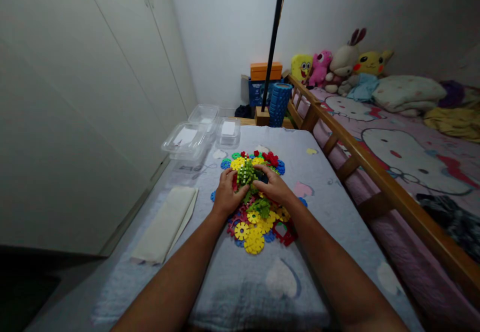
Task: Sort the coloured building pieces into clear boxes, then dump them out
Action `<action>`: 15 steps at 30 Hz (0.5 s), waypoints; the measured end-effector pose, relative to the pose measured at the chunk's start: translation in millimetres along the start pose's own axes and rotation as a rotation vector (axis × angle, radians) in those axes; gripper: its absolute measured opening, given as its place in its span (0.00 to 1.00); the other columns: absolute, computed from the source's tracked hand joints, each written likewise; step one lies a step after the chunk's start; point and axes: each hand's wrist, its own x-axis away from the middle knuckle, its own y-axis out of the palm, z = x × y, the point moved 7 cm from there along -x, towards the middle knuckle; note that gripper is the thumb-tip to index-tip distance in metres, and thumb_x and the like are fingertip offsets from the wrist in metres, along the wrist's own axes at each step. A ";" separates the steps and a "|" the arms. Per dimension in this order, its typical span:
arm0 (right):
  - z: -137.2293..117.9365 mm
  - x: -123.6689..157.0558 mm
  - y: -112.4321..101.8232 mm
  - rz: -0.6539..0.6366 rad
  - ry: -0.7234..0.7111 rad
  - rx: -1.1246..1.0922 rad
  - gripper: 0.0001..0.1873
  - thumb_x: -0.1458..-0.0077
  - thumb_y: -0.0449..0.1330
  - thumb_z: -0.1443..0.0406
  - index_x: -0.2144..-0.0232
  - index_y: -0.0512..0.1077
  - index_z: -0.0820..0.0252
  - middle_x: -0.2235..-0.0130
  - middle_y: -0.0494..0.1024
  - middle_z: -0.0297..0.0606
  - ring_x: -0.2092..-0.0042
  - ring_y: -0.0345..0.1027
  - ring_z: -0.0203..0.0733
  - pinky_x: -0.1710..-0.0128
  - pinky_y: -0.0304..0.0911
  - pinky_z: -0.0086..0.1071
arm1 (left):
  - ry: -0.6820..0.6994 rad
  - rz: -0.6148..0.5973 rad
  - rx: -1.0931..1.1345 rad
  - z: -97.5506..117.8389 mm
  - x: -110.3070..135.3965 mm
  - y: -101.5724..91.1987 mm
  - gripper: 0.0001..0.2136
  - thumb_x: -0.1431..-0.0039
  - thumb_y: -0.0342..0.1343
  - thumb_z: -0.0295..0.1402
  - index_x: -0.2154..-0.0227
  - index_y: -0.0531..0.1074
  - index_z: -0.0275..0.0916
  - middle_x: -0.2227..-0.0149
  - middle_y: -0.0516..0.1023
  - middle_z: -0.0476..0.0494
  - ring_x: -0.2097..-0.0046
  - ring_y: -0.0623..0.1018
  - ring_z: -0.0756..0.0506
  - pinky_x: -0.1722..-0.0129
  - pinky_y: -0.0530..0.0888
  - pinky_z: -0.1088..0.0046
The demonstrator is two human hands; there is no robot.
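My left hand and my right hand meet over a heap of plastic snowflake building discs in the middle of the cloth. Between them is a cluster of green discs, standing on edge and gripped by the fingers of both hands. Yellow discs lie at the near side of the heap, with blue and dark red ones among them. More red discs and blue discs sit beyond my right hand. My palms hide part of the heap.
Clear plastic boxes with white labels stand at the back left. A folded cream cloth lies left of my left arm. The wooden bed rail runs along the right side. A dark pole rises behind the table.
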 end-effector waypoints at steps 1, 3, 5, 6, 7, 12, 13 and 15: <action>-4.7 -1.8 1.2 -0.023 -0.016 -0.008 0.31 0.48 0.65 0.61 0.41 0.73 0.55 0.40 0.76 0.42 0.39 0.69 0.51 0.34 0.59 0.48 | -0.001 0.024 0.002 -1.4 -0.7 -3.2 0.24 0.42 0.63 0.41 0.45 0.71 0.39 0.40 0.70 0.33 0.35 0.71 0.35 0.33 0.69 0.52; -12.0 -5.3 1.5 -0.079 -0.029 -0.036 0.30 0.47 0.65 0.61 0.41 0.74 0.54 0.42 0.78 0.39 0.41 0.71 0.50 0.36 0.62 0.46 | -0.005 0.062 0.000 -3.9 -2.5 -9.0 0.21 0.39 0.60 0.39 0.45 0.71 0.39 0.41 0.71 0.34 0.36 0.72 0.36 0.33 0.69 0.52; -15.2 -8.9 -0.6 -0.156 -0.008 -0.068 0.27 0.46 0.65 0.59 0.44 0.77 0.54 0.48 0.81 0.38 0.48 0.74 0.47 0.43 0.67 0.42 | -0.022 0.090 -0.007 -7.0 -4.3 -14.1 0.19 0.38 0.58 0.38 0.45 0.71 0.39 0.43 0.72 0.34 0.37 0.72 0.36 0.33 0.68 0.51; -15.2 -11.1 -2.7 -0.198 0.010 -0.080 0.24 0.45 0.64 0.58 0.46 0.78 0.55 0.51 0.82 0.37 0.52 0.75 0.46 0.48 0.69 0.40 | -0.036 0.104 -0.012 -8.9 -5.2 -16.5 0.19 0.37 0.57 0.38 0.45 0.71 0.39 0.43 0.73 0.34 0.37 0.72 0.36 0.33 0.69 0.51; -14.2 -13.8 -6.3 -0.229 0.025 -0.086 0.22 0.45 0.64 0.57 0.49 0.80 0.56 0.55 0.83 0.37 0.56 0.75 0.44 0.51 0.70 0.38 | -0.051 0.117 -0.017 -11.0 -5.9 -18.8 0.19 0.36 0.56 0.38 0.45 0.71 0.39 0.43 0.73 0.34 0.37 0.72 0.35 0.34 0.69 0.50; 13.8 -39.0 -51.6 -0.025 0.064 0.026 0.18 0.44 0.60 0.54 0.62 0.82 0.59 0.62 0.83 0.38 0.58 0.75 0.45 0.54 0.69 0.36 | -0.107 0.119 -0.048 -17.5 -7.9 -24.0 0.19 0.36 0.55 0.40 0.44 0.69 0.42 0.44 0.72 0.36 0.37 0.72 0.36 0.34 0.69 0.51; 24.5 -44.5 -63.0 0.060 0.089 0.088 0.18 0.44 0.59 0.54 0.62 0.81 0.59 0.62 0.83 0.39 0.58 0.75 0.46 0.52 0.69 0.38 | -0.115 0.108 -0.061 -17.6 -7.9 -23.6 0.21 0.36 0.56 0.40 0.43 0.67 0.42 0.42 0.71 0.36 0.36 0.71 0.36 0.33 0.68 0.52; 45.5 -53.0 -84.6 0.252 0.136 0.265 0.18 0.44 0.58 0.55 0.59 0.80 0.59 0.56 0.83 0.43 0.52 0.74 0.50 0.46 0.68 0.43 | -0.134 0.092 -0.095 -16.9 -7.3 -22.7 0.26 0.38 0.58 0.40 0.39 0.64 0.41 0.38 0.66 0.34 0.32 0.67 0.35 0.31 0.65 0.51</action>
